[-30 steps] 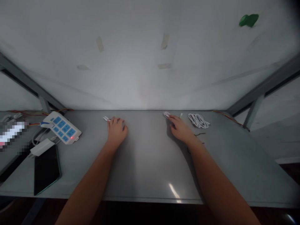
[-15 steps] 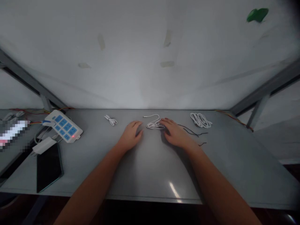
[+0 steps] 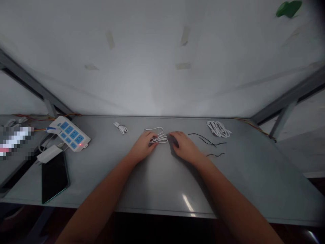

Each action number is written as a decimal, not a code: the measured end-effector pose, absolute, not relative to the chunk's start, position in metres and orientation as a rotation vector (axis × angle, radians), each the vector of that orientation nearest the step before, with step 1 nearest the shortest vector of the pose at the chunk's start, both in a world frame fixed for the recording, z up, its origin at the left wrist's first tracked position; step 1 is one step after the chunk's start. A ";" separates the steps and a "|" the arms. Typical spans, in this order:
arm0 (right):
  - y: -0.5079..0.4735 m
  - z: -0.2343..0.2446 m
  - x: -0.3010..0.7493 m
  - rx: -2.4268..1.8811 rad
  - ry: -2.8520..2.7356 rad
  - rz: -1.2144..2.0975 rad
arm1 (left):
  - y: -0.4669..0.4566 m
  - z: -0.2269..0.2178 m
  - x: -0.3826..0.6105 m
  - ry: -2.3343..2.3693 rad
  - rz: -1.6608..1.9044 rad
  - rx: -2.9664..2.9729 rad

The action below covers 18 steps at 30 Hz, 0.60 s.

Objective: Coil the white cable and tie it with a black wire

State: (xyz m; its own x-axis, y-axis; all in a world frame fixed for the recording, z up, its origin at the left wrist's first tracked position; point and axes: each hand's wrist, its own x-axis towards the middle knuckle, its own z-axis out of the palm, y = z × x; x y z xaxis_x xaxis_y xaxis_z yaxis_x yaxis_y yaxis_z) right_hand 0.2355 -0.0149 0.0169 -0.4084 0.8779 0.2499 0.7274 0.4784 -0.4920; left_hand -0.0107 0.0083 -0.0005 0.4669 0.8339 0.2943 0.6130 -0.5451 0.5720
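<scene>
Midway along the table lies a loosely folded white cable (image 3: 160, 138), one end curving out behind the bundle. My left hand (image 3: 144, 146) has its thumb and fingers around the left end of the bundle, hiding part of it. At the other end, my right hand (image 3: 185, 146) is held with bent fingers and the thumb apart, its fingertips close beside the cable. Nothing shows in the right hand. Several thin black ties (image 3: 209, 142) lie to its right.
A small tied white cable (image 3: 120, 127) lies back left, and a larger coiled white cable (image 3: 218, 129) back right. At left are a power strip (image 3: 72, 133) with a red light, a white charger (image 3: 50, 154) and a dark tablet (image 3: 55, 178). A white wall (image 3: 152, 84) stands behind.
The white cable has shifted left, from my right fingers into my left hand's grasp. My left fingers have closed around its end, and my right hand has come off it. The view has tilted slightly.
</scene>
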 end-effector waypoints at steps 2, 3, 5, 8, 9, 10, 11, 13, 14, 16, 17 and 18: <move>-0.012 0.015 0.239 -1.397 -2.238 0.372 | 0.008 -0.001 -0.011 1.216 0.768 2.350; -0.010 0.014 0.240 -1.403 -2.242 0.364 | 0.008 -0.001 -0.011 1.220 0.765 2.358; -0.009 0.013 0.242 -1.381 -2.254 0.368 | 0.008 -0.001 -0.010 1.232 0.771 2.361; -0.011 0.011 0.238 -1.350 -2.238 0.394 | 0.009 -0.003 -0.010 1.261 0.767 2.348; -0.012 0.011 0.235 -1.345 -2.226 0.405 | 0.009 -0.003 -0.010 1.273 0.760 2.345; -0.013 0.010 0.232 -1.340 -2.213 0.418 | 0.009 -0.003 -0.010 1.281 0.752 2.344; -0.013 0.010 0.229 -1.335 -2.199 0.431 | 0.009 -0.004 -0.009 1.283 0.747 2.344; -0.013 0.008 0.224 -1.332 -2.166 0.454 | 0.009 -0.004 -0.009 1.271 0.750 2.342; -0.012 0.007 0.222 -1.334 -2.146 0.464 | 0.009 -0.004 -0.008 1.264 0.760 2.333; -0.011 0.005 0.221 -1.335 -2.095 0.486 | 0.008 -0.003 -0.008 1.247 0.784 2.304; -0.010 0.004 0.221 -1.331 -2.076 0.498 | 0.008 -0.002 -0.007 1.235 0.790 2.287; -0.010 0.003 0.221 -1.324 -2.065 0.506 | 0.008 -0.001 -0.007 1.222 0.792 2.272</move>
State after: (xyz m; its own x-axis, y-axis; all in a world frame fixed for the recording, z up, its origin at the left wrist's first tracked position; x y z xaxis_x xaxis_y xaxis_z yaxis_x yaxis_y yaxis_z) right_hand 0.2210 -0.0097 0.0035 -0.3000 0.9065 0.2972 0.6663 0.4221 -0.6148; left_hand -0.0066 0.0083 -0.0009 0.4461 0.8514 0.2760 0.5996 -0.5132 0.6141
